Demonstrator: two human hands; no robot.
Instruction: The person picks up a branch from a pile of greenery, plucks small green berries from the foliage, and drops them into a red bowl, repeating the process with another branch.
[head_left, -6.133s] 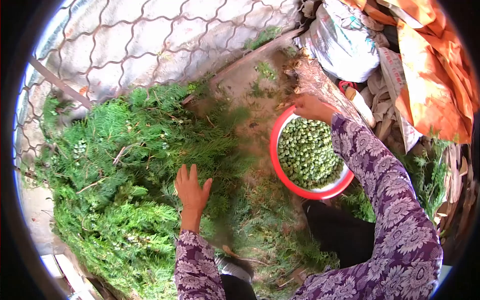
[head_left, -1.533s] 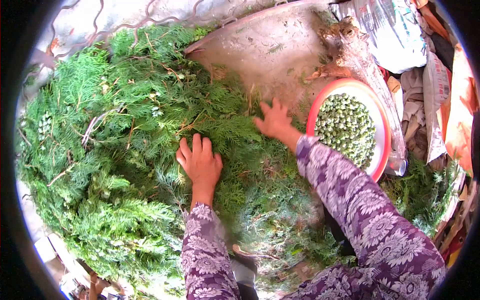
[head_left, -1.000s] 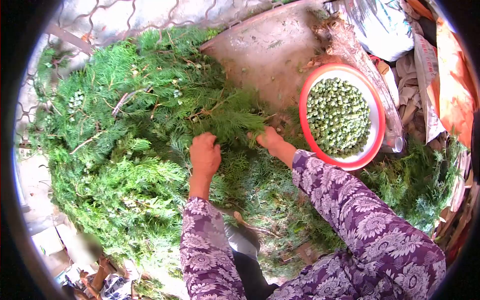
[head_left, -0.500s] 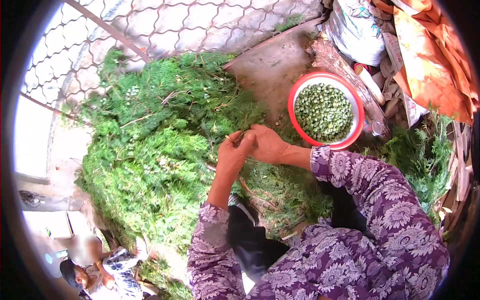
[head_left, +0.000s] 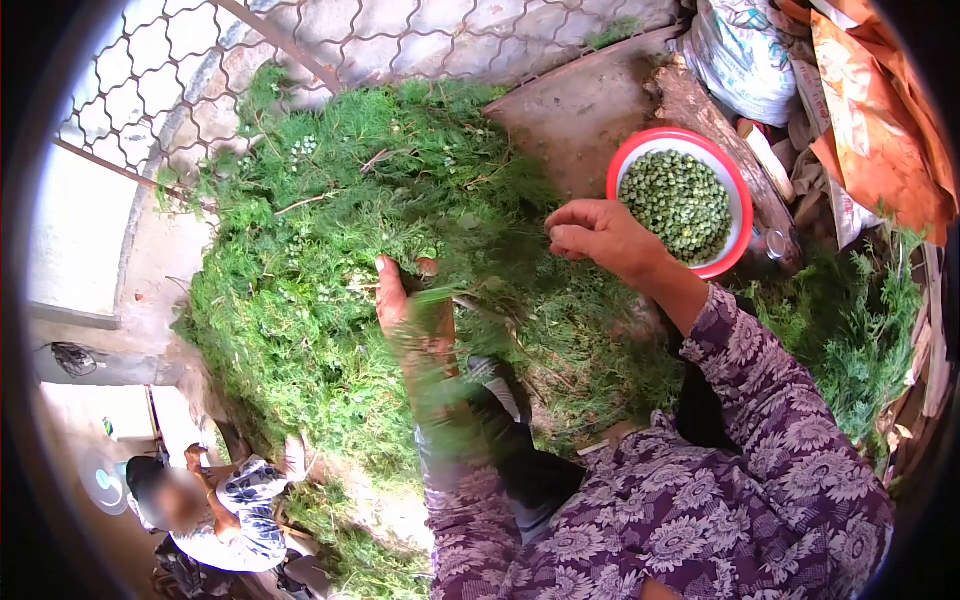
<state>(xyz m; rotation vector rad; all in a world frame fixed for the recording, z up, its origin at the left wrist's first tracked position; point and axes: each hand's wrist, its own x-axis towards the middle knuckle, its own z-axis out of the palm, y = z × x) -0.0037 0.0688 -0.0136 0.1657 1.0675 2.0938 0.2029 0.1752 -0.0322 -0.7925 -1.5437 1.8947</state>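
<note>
My left hand (head_left: 400,305) is over the pile of feathery evergreen branches (head_left: 300,330), its fingers closed around a leafy evergreen sprig (head_left: 450,300). The sprig is smeared by motion and partly covers the wrist and forearm. To the right, my right hand (head_left: 610,240) is raised apart from the left, with thumb and fingers curled together. Whatever lies inside those fingers is hidden. It is beside the left edge of a red-rimmed white basin (head_left: 744,235), which holds many small green cones or seed pods (head_left: 675,205).
A wire mesh fence (head_left: 400,40) runs behind the pile. A log (head_left: 700,110), a white sack (head_left: 740,60) and orange cloth (head_left: 870,120) lie at the right. More evergreen branches (head_left: 850,320) lie right of my sleeve. Another person (head_left: 235,520) sits at lower left.
My hands, together half a second ago, are now apart. The right has moved right toward the basin; the left is lower and left with a sprig sweeping past it. The view has shifted slightly.
</note>
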